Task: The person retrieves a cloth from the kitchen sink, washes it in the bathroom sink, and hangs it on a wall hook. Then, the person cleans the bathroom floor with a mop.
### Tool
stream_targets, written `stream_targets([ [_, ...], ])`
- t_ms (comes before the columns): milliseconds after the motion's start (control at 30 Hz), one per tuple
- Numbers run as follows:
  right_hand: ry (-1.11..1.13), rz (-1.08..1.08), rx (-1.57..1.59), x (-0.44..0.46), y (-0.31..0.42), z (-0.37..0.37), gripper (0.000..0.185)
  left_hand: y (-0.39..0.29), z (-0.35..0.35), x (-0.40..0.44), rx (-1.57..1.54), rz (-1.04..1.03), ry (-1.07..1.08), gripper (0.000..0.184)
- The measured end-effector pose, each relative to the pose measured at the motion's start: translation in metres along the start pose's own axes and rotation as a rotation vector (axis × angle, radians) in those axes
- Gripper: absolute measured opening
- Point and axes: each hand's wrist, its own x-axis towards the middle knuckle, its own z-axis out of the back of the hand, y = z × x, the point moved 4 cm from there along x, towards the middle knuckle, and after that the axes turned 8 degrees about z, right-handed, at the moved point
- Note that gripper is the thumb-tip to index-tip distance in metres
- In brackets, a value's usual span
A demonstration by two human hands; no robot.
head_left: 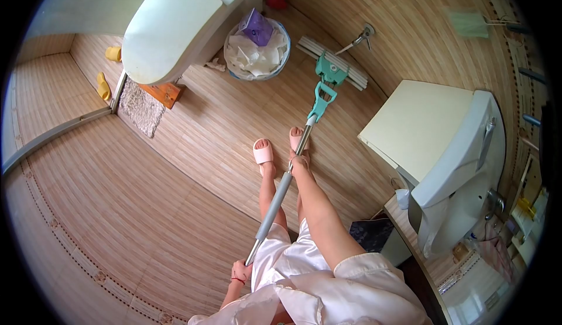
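Observation:
A sponge mop with a teal head (332,69) reaches away from me across the wood-look floor, its head by the far wall. My right hand (299,162) is closed around its metal pole (302,140), partway down, below the grey foam grip (274,205). Nearer my body, my left hand (240,270), with a red cord at the wrist, wraps round the pole's upper end. A teal lever handle (322,100) sits on the pole just above the mop head. The mop's white roller part lies near the wall; its underside is hidden.
A lidded toilet (170,26) stands upper left beside a waste bin (257,67) full of paper, with a purple box on top. A small rug (140,111) and wooden stool (167,95) lie below the toilet. A washbasin (462,208) and cream cabinet (418,126) are right.

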Motion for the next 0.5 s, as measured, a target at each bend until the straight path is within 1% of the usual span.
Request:
stream_targets([
  [433,-0.024,-0.022,0.017,-0.0002,-0.0077,0.0083,0.027,-0.0024,0.0054,-0.0029,0.010,0.018,0.054,0.032],
  [500,-0.030,-0.012,-0.024,0.0037,-0.0100,0.0104,0.027,-0.0012,0.0060,-0.0016,0.023,0.013,0.053,0.032],
])
